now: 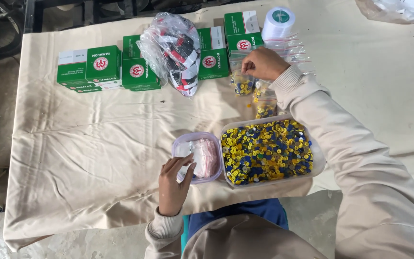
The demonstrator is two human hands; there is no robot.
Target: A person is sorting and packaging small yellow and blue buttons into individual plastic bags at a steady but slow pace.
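A person sits at a cloth-covered bench (97,144). The left hand (172,181), lower centre, pinches a small clear bag (184,160) at the rim of a small tub (200,139) of empty bags. The right hand (263,62), upper centre, closes its fingers on a filled bag of buttons (243,84). A large tub (317,153) of yellow and blue buttons sits between them; green boxes (104,67) line the upper left.
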